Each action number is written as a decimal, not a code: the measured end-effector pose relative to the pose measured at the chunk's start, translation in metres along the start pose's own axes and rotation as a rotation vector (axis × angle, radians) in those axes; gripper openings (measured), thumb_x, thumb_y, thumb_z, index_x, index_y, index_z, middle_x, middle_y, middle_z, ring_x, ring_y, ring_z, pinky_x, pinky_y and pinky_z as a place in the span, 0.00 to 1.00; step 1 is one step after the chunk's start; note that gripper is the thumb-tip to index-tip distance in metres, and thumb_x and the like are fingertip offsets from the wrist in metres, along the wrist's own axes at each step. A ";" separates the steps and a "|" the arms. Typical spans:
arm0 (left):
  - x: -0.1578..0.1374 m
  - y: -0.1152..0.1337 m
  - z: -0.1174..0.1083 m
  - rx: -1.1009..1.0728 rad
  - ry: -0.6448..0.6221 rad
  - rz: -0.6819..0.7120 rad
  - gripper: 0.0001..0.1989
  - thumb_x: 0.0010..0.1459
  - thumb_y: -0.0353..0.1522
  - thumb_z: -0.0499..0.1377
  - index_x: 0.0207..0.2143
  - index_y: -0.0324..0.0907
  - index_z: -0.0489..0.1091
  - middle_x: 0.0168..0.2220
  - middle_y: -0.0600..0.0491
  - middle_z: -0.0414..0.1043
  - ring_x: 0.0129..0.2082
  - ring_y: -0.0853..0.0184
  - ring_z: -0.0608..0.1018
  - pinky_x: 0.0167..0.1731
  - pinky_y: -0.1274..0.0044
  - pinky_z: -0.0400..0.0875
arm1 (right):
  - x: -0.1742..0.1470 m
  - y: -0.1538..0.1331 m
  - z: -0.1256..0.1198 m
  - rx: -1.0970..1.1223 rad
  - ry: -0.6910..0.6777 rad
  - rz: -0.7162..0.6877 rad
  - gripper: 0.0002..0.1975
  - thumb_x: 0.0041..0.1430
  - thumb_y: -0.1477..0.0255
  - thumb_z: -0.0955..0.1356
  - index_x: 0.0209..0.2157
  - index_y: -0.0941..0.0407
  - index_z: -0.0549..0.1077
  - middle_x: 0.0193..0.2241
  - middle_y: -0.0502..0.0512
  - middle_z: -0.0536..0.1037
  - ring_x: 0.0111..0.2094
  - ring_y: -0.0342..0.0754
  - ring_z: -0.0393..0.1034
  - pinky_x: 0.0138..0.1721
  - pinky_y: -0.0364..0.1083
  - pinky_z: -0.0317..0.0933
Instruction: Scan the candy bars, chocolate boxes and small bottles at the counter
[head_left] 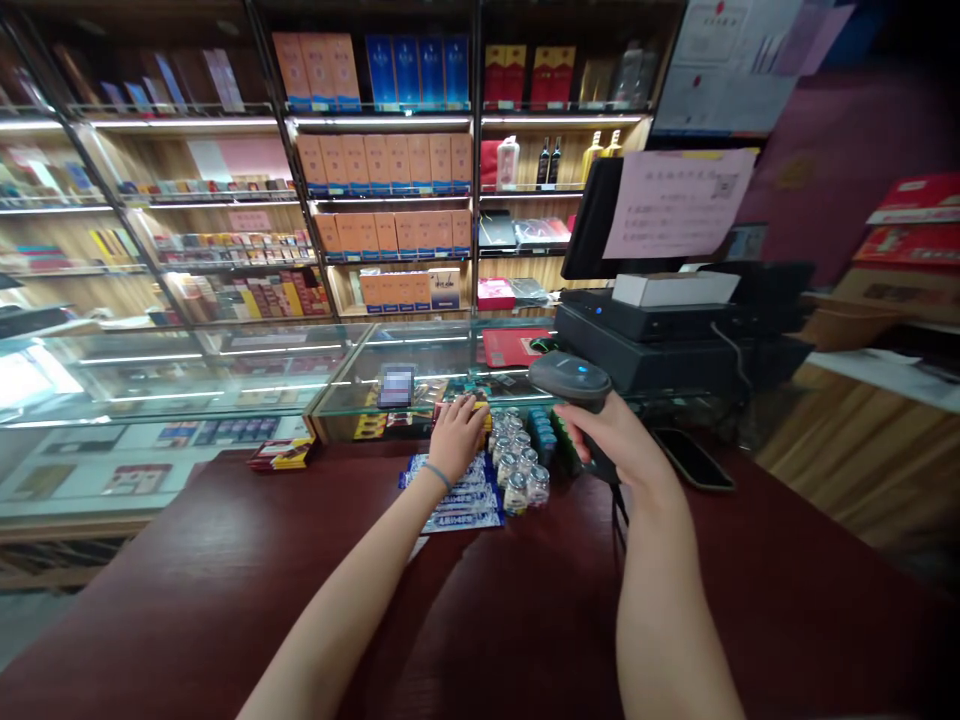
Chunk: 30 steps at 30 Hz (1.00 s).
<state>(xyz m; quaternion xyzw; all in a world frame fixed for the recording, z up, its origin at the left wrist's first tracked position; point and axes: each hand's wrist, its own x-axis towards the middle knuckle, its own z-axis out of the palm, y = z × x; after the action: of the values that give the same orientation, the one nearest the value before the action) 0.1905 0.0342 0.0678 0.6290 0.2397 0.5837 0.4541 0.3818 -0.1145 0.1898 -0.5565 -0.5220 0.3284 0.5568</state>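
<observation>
In my right hand (611,440) is a dark handheld barcode scanner (571,376), its fingers wrapped around the handle and a small blue light glowing on top. The scanner's head points left, above rows of small clear jars with silvery lids (517,460). My left hand (456,440), a band on its wrist, lies with fingers stretched over red and yellow packets (480,410); whether it grips one is hidden. Under that wrist, blue and white packets (465,505) overlap on the counter. Small blue containers (541,432) stand between the jars and the scanner.
The dark red counter (225,580) meets a glass display case (360,400). More red and yellow packets (283,454) lie at left. A phone (691,458) rests right of my right hand. A monitor (592,220) with a paper sheet stands behind, before shelves of boxes (382,165).
</observation>
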 end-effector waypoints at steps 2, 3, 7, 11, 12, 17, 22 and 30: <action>0.000 -0.007 0.003 0.043 0.017 0.031 0.21 0.41 0.17 0.69 0.35 0.48 0.77 0.48 0.45 0.76 0.62 0.49 0.68 0.69 0.57 0.45 | 0.000 0.002 -0.006 0.017 0.023 -0.003 0.15 0.52 0.61 0.73 0.32 0.52 0.64 0.12 0.40 0.65 0.11 0.41 0.57 0.13 0.41 0.52; -0.001 -0.010 0.004 0.077 0.024 0.051 0.20 0.42 0.18 0.69 0.35 0.49 0.77 0.48 0.45 0.76 0.61 0.50 0.69 0.69 0.58 0.46 | 0.000 0.003 -0.008 0.026 0.032 -0.004 0.15 0.52 0.60 0.73 0.32 0.52 0.65 0.12 0.40 0.64 0.11 0.41 0.57 0.13 0.41 0.52; -0.001 -0.021 0.001 0.290 -0.032 0.225 0.14 0.50 0.24 0.67 0.38 0.50 0.76 0.47 0.46 0.78 0.55 0.53 0.74 0.66 0.61 0.53 | 0.001 0.004 -0.011 0.039 0.039 -0.016 0.15 0.52 0.60 0.73 0.33 0.52 0.65 0.12 0.40 0.64 0.11 0.41 0.56 0.13 0.41 0.52; -0.001 -0.018 -0.002 0.219 -0.045 0.162 0.14 0.49 0.23 0.68 0.34 0.50 0.76 0.42 0.47 0.79 0.53 0.54 0.77 0.65 0.62 0.55 | 0.001 0.003 -0.009 0.035 0.047 -0.042 0.14 0.53 0.60 0.73 0.33 0.52 0.66 0.12 0.40 0.65 0.11 0.41 0.57 0.13 0.41 0.50; -0.001 -0.014 -0.002 0.163 -0.038 0.103 0.14 0.48 0.21 0.68 0.33 0.49 0.76 0.40 0.47 0.79 0.52 0.54 0.77 0.65 0.63 0.56 | 0.001 0.002 -0.008 0.032 0.050 -0.045 0.14 0.53 0.61 0.72 0.32 0.52 0.66 0.12 0.41 0.65 0.11 0.41 0.57 0.13 0.41 0.51; -0.004 0.013 -0.018 0.208 -0.034 0.063 0.12 0.52 0.22 0.66 0.35 0.47 0.76 0.42 0.46 0.79 0.53 0.55 0.77 0.65 0.62 0.59 | -0.001 -0.002 -0.002 0.017 0.042 -0.049 0.12 0.55 0.62 0.72 0.30 0.52 0.66 0.13 0.42 0.66 0.12 0.41 0.58 0.14 0.41 0.53; -0.019 0.027 -0.057 0.729 -0.014 0.366 0.11 0.65 0.31 0.57 0.50 0.46 0.72 0.49 0.47 0.78 0.51 0.59 0.79 0.54 0.66 0.71 | 0.002 -0.003 0.018 0.041 0.070 -0.047 0.13 0.53 0.63 0.72 0.30 0.51 0.65 0.13 0.41 0.65 0.11 0.42 0.58 0.13 0.42 0.52; -0.055 0.018 -0.144 0.630 0.420 0.198 0.16 0.61 0.40 0.61 0.49 0.43 0.67 0.35 0.54 0.73 0.32 0.67 0.78 0.34 0.77 0.72 | 0.004 -0.001 0.063 -0.015 0.057 -0.075 0.13 0.51 0.65 0.73 0.36 0.51 0.67 0.15 0.42 0.69 0.12 0.43 0.61 0.14 0.43 0.56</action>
<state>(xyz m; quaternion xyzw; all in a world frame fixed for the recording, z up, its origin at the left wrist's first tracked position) 0.0387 0.0222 0.0414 0.6244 0.4331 0.6386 0.1213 0.3231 -0.0934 0.1809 -0.5500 -0.5286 0.2873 0.5792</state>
